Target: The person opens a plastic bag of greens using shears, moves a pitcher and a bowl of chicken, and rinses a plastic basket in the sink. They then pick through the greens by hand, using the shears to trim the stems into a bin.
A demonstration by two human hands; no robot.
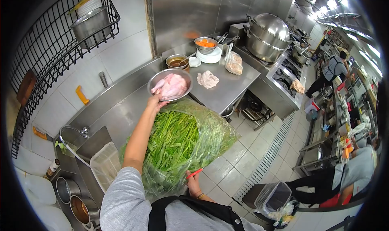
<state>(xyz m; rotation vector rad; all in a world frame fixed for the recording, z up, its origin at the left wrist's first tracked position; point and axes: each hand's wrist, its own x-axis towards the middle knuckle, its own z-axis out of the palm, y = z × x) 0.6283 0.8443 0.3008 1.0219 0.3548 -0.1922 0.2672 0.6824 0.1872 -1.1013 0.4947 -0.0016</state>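
Observation:
My left hand [157,103] grips the near rim of a metal bowl [152,76] that holds raw, pinkish poultry [173,86]. Below and to the right of the bowl, a large clear plastic bag [214,129] stands open, full of long green leafy stems [172,135]. Low at the bag's near right side, my right hand [193,183] is closed on something red [195,173], perhaps a handle or tie; the bag partly hides it. A crumpled pale cloth [207,79] lies on the steel counter [245,75] beyond the bag.
Behind the bowl stand a sauce pot [177,61], sliced carrots [206,43] and a bagged item [234,63]. A steamer [267,36] sits on the stove. At left are a sink [95,143] and wire rack [44,40]. A bin [259,196] and two people are at right.

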